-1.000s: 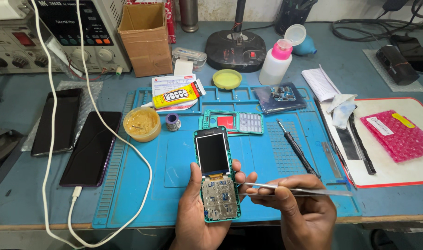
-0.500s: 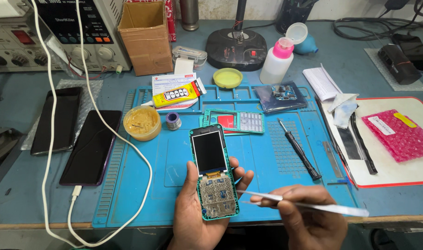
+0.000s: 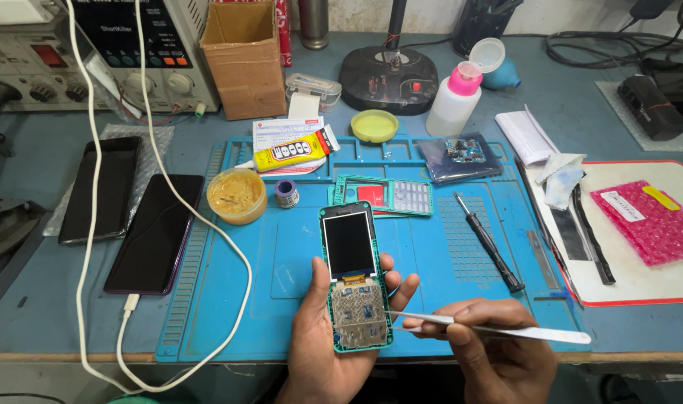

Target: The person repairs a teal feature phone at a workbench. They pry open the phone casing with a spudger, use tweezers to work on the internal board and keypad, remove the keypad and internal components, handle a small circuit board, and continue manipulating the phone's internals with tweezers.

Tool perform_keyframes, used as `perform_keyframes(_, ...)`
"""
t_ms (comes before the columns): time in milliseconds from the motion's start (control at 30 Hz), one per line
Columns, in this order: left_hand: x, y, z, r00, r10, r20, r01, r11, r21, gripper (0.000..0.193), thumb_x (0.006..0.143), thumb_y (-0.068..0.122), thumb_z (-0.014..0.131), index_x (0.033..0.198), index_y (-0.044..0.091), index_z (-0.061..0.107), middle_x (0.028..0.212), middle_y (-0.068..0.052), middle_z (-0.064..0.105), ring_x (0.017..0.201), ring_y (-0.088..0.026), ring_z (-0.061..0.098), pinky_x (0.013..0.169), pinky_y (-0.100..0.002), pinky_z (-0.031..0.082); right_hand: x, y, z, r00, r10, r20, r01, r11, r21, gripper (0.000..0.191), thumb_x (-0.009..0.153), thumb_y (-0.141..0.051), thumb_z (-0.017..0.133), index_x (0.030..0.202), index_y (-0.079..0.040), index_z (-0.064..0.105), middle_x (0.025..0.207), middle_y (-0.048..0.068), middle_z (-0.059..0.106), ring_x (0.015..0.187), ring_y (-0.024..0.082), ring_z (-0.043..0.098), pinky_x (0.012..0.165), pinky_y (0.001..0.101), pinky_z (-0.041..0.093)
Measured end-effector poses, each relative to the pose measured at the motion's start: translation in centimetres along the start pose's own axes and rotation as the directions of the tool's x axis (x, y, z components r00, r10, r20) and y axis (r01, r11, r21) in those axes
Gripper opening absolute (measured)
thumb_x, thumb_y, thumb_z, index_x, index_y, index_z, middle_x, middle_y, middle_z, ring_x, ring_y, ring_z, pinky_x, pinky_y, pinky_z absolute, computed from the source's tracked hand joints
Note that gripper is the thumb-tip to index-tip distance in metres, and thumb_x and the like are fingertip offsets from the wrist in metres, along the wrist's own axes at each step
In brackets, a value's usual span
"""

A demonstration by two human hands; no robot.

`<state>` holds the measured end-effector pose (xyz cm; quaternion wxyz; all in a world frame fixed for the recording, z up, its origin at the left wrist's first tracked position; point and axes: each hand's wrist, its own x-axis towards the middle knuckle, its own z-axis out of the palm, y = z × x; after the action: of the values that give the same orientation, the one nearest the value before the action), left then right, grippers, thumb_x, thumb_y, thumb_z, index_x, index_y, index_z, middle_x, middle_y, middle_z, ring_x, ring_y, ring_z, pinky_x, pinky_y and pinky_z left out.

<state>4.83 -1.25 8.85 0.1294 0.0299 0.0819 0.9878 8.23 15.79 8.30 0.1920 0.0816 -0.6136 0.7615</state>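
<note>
Tweezers raised toward phone, left-held

Tweezers swung back in from the right, tips now at the lower right edge of the opened phone (a second ago, held higher). Right hand risen slightly; phone tilted marginally upright again.

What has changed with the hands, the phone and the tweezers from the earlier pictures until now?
The right hand shifted right and lower, then came back a little; its tweezers now have their tips at the lower edge of the open phone, where before they lay level beside it. The left hand kept holding the phone, moving it only slightly. Nothing was picked up or released. The screwdriver, paste tin and blue mat stayed in place.
</note>
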Motion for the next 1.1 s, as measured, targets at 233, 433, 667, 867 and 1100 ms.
perform_keyframes(233,0.0,-0.2,-0.2,0.999,-0.004,-0.043,0.006,0.999,0.037,0.067,0.106,0.054,0.035,0.134,-0.005,0.049,0.112,-0.018,0.064,0.118,-0.035,0.062,0.113,-0.051,0.048,0.5,0.2,-0.4,0.994,0.092,-0.052,-0.094,0.994,-0.056,0.014,0.095,-0.008,0.066,0.101,0.003,0.058,0.084,0.024,0.073,0.081,0.034,0.081,0.070,0.0492,0.072)
perform_keyframes(433,0.0,-0.2,-0.4,0.999,-0.026,-0.044,0.027,0.999,0.021,0.067,0.104,0.055,0.034,0.133,-0.003,0.051,0.112,-0.017,0.065,0.120,-0.036,0.062,0.109,-0.049,0.049,0.8,0.7,-0.8,0.992,0.127,-0.024,-0.125,0.989,0.085,0.017,0.098,-0.011,0.066,0.103,0.003,0.057,0.086,0.023,0.072,0.083,0.035,0.079,0.070,0.0514,0.071)
perform_keyframes(667,0.0,-0.3,-0.6,0.992,0.086,0.097,-0.099,0.986,0.137,0.062,0.111,0.048,0.034,0.146,-0.001,0.046,0.125,-0.019,0.061,0.108,-0.027,0.062,0.092,-0.042,0.053,0.6,1.0,-1.1,0.986,0.037,-0.160,-0.025,0.997,0.076,0.025,0.103,-0.016,0.064,0.113,0.005,0.057,0.090,0.023,0.071,0.086,0.036,0.077,0.075,0.0528,0.069)
perform_keyframes(867,-0.5,0.2,0.6,0.991,0.122,0.057,-0.133,0.813,0.567,0.057,0.105,0.040,0.044,0.148,0.002,0.044,0.131,-0.018,0.061,0.112,-0.022,0.061,0.089,-0.037,0.054,1.0,1.6,-2.0,0.989,0.009,-0.145,0.012,0.990,0.143,0.033,0.106,-0.025,0.063,0.120,0.004,0.057,0.091,0.023,0.069,0.085,0.036,0.075,0.075,0.0527,0.066)
perform_keyframes(1100,-0.9,-0.6,2.2,0.946,0.234,0.224,-0.276,0.219,0.936,0.063,0.087,0.013,0.079,0.143,0.006,0.052,0.138,-0.013,0.058,0.121,-0.024,0.063,0.100,-0.037,0.055,0.9,1.9,-3.3,0.992,0.010,-0.127,0.015,0.981,0.191,0.043,0.114,-0.037,0.051,0.119,0.006,0.058,0.086,0.019,0.062,0.085,0.032,0.068,0.081,0.0552,0.062)
